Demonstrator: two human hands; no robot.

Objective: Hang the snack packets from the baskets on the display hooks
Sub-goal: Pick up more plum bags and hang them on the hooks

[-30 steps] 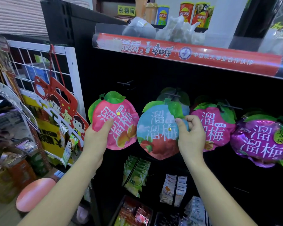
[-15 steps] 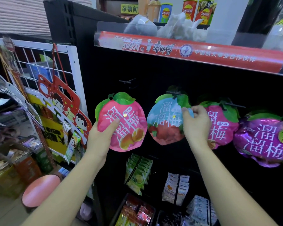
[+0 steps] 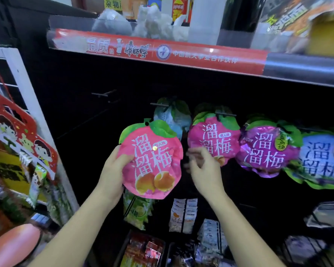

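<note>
My left hand [image 3: 115, 170] grips a pink peach-shaped snack packet [image 3: 152, 160] by its left edge, holding it upright in front of the black display panel. Behind it a light blue packet [image 3: 170, 116] hangs on a hook [image 3: 159, 104]. My right hand [image 3: 202, 166] hovers empty and blurred, fingers loosely spread, just right of the pink packet and below a magenta packet [image 3: 214, 139] on its hook. Further right hang a purple packet [image 3: 266, 149] and a blue-and-green one [image 3: 320, 158]. An empty hook [image 3: 104, 94] juts out at upper left.
A red-edged shelf [image 3: 162, 51] with goods runs overhead. Small sachets [image 3: 183, 214] and green packs [image 3: 137, 211] hang lower down, above trays of snacks [image 3: 143, 251]. A white wire rack [image 3: 23, 89] with a red cartoon sign [image 3: 17, 132] stands left; a pink stool [image 3: 14, 241] sits below.
My right hand let go of the blue packet, which now hangs on its hook, and dropped lower. My left hand brought the pink packet right, in front of the blue one.
</note>
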